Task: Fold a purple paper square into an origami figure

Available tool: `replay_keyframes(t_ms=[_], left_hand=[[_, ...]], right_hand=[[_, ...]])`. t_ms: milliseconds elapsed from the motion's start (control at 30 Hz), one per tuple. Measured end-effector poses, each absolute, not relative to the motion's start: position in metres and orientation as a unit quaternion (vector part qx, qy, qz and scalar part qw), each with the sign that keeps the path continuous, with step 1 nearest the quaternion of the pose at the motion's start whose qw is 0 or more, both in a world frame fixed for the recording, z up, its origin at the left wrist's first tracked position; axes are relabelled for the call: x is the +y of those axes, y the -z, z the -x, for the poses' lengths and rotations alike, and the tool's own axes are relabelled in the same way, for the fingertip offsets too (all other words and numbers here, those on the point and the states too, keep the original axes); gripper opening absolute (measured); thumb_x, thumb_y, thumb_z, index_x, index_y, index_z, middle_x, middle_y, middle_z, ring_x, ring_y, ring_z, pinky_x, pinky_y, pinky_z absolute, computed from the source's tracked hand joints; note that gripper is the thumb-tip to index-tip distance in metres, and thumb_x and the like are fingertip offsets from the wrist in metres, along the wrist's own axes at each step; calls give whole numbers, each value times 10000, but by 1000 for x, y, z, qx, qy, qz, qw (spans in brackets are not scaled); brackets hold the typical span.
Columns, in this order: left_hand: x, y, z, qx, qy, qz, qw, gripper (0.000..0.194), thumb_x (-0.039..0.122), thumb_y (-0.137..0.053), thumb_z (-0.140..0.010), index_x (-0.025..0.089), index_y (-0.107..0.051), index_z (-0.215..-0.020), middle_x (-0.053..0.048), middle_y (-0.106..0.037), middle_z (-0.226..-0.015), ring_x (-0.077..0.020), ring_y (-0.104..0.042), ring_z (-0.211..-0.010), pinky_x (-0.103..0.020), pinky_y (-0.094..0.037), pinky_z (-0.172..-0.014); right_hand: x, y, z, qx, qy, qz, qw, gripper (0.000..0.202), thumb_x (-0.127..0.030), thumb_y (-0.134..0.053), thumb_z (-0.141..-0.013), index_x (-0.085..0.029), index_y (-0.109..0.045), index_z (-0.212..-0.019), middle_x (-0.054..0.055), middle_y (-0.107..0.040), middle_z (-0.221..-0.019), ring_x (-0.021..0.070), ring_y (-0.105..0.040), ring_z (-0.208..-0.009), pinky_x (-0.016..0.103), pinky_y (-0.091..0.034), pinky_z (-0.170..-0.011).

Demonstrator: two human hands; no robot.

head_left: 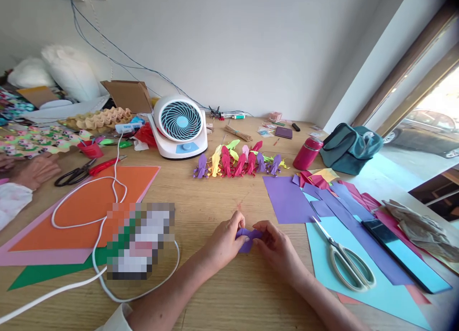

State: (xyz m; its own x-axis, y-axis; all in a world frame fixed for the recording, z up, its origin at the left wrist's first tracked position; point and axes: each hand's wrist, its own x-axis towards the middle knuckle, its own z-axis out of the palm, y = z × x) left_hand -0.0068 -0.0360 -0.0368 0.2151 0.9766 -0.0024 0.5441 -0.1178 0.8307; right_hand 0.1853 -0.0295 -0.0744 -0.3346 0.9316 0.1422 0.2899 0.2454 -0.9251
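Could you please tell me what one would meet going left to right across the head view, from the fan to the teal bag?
White fan, left hand, small purple paper, right hand, pink bottle, teal bag.

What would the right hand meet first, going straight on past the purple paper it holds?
Probably the left hand, which grips the same purple paper; depth is hard to judge.

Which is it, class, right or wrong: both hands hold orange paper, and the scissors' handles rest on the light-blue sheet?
Wrong on colour: the head view shows the left hand and right hand holding purple paper. The scissors part is right.
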Motion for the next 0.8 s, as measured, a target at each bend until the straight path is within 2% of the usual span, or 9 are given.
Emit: replay_keyframes(t_ms=[100,200,467,800], left_hand=[[-38,40,7,540,-283,-716,340,214,66,-599,-790,207,-437,-783,48,-500,-736,-136,-476,-700,-246,-321,-664],[-40,43,10,520,-291,-735,323,197,68,-616,-791,192,-471,-744,17,-546,-827,-153,-525,-803,-251,-364,-733],[-40,37,12,503,-283,-731,364,126,72,-631,-801,196,-607,-806,3,-629,-869,-165,-595,-861,-255,-403,-781],[-38,34,17,493,-253,-744,372,172,57,-670,-750,199,-648,-845,-1,-643,-945,-172,-607,-919,-262,-427,-832]], right_hand=[[-32,72,-187,-733,-382,443,347,244,-137,-572,-850,-221,-617,-1075,19,-666,-919,145,-549,-721,273,-438,-670],[-34,67,-188,-757,-357,434,333,244,-114,-551,-854,-228,-627,-1056,16,-670,-917,147,-566,-735,267,-440,-679],[-34,58,-192,-785,-355,408,302,317,-39,-505,-834,-237,-658,-1028,29,-675,-971,168,-628,-865,257,-451,-738],[-32,61,-191,-799,-319,418,291,298,-46,-553,-817,-248,-673,-1001,15,-681,-908,169,-605,-794,267,-426,-706]])
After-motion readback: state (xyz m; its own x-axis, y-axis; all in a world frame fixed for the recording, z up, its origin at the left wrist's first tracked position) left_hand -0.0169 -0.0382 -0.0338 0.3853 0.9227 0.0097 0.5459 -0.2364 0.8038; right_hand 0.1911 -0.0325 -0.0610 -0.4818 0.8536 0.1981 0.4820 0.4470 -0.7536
